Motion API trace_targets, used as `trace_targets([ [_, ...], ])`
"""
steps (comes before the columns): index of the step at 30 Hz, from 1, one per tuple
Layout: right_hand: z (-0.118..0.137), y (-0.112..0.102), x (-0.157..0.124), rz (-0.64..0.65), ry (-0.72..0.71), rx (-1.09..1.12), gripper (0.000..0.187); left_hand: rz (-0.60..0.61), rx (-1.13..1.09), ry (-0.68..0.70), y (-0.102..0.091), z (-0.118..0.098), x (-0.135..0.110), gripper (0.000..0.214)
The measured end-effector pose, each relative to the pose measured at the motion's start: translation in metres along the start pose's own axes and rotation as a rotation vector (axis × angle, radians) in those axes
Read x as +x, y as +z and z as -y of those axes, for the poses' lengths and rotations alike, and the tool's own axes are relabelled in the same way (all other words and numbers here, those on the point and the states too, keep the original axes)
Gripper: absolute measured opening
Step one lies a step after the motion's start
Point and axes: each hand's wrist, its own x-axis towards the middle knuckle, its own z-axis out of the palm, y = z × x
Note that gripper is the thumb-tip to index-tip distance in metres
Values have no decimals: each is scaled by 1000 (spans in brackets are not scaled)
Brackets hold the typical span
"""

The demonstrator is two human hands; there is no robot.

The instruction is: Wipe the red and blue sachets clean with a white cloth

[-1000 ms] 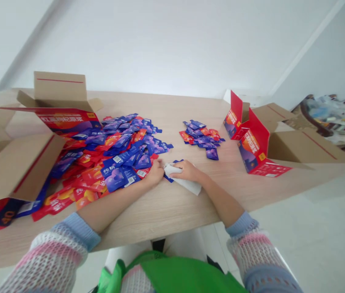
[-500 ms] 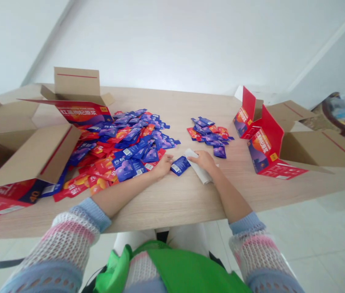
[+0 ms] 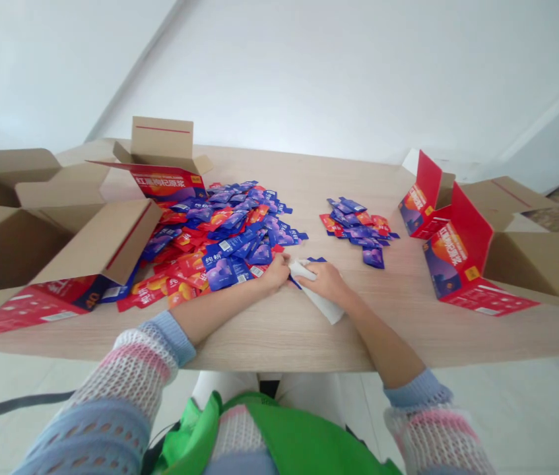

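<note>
My right hand [image 3: 328, 282] is closed on a folded white cloth [image 3: 323, 305], pressing it over a blue sachet [image 3: 295, 283] that lies flat on the table. Only slivers of the sachet show at the cloth's edges. At its left end, my left hand [image 3: 275, 272] pinches the sachet's edge, the fingertips partly hidden by the cloth. Just left of that hand spreads a large heap of blue and red sachets [image 3: 227, 267]. A smaller pile of similar sachets [image 3: 358, 227] lies beyond my right hand.
Open red-printed cartons stand on both sides: a near left one [image 3: 86, 251], a back left one [image 3: 167, 178], a near right one [image 3: 462, 264] and a back right one [image 3: 420, 204]. The wooden table [image 3: 279, 343] reaches back towards a white wall [image 3: 309, 79].
The cloth in my right hand has moved left across the blue sachet and now covers most of it. My left hand stays at the sachet's left end. The view has shifted left.
</note>
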Motion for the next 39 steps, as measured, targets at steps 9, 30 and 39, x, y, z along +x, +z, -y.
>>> trace_targets([
  [9,-19,0,5,52,121,128,40,260,19,-4,-2,-5,2,27],
  [30,-3,-5,2,-18,17,-98,41,246,-88,-90,-6,-13,-2,38],
  [39,-14,-3,6,21,105,-64,46,365,-22,-75,-8,-12,-1,25],
])
